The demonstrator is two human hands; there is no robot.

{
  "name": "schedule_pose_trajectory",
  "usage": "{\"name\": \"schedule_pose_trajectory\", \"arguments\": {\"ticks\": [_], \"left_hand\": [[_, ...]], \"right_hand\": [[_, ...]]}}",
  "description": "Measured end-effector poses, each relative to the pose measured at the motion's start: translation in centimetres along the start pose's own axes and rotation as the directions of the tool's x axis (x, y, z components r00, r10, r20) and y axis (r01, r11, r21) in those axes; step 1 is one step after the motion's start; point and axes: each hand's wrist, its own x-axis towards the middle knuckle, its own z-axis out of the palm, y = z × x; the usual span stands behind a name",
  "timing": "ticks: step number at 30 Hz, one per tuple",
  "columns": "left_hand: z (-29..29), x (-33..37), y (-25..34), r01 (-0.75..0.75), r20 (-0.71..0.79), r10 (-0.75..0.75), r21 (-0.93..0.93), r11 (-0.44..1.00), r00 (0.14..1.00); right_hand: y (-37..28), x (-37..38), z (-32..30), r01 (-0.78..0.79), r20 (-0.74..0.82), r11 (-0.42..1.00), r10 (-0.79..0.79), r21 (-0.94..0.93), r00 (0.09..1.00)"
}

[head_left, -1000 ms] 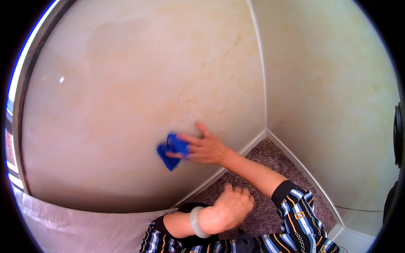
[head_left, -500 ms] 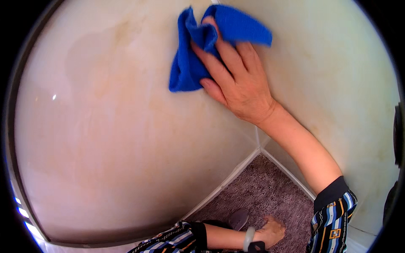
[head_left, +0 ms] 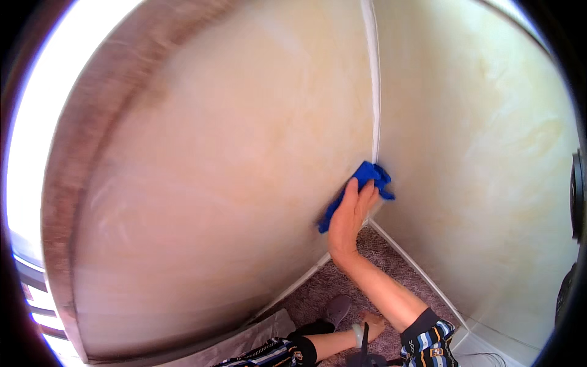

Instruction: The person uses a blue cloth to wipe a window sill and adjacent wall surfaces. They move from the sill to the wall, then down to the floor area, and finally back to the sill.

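My right hand [head_left: 348, 223] presses a crumpled blue cloth [head_left: 365, 173] into the corner where two glossy, marbled wall faces meet. Its fingers lie over the cloth and point up along the white corner seam [head_left: 371, 79]. Part of the cloth sticks out on both sides of the fingers. Low in the view, my left hand [head_left: 372, 324] hangs above the carpet, with a pale bangle [head_left: 358, 335] at the wrist. A dark strap-like shape partly covers it, and its fingers are too small and hidden to read.
Marbled panels rise on the left [head_left: 214, 183] and right [head_left: 471, 171]. A brown trim [head_left: 92, 140] edges the left panel beside a bright opening. White skirting [head_left: 416, 266] borders the purple-brown carpet [head_left: 315, 300], where a shoe [head_left: 337, 309] shows. Thin wires [head_left: 489, 356] lie at lower right.
My right hand has brought the cloth down from high on the wall to the lower part of the corner seam. The view has shifted, showing more of the left panel's edge.
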Motion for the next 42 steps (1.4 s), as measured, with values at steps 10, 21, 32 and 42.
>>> {"name": "schedule_pose_trajectory", "arguments": {"ticks": [10,21,32,42], "left_hand": [[-27.5,-3.2,11.3,0.160,0.136,-0.134,-0.197,0.967,0.982],[-38.8,-9.3,23.5,0.231,0.267,-0.236,0.051,0.972,0.934],[-46.4,-9.2,34.9,0.004,0.603,-0.066,0.103,0.995,0.795],[-53.3,-5.8,35.0,-0.262,0.422,0.114,0.310,0.914,0.899]], "right_hand": [[-2.8,-12.0,2.1,0.896,0.487,0.288,-0.868,0.339,0.095],[-18.1,-5.8,7.4,0.233,-0.188,0.969,-0.215,0.077,0.958],[-17.2,-21.5,7.3,0.239,0.054,0.970,-0.237,-0.048,0.970],[-29.8,-10.8,2.9,-0.071,0.010,0.965,0.071,0.251,0.997]]}}
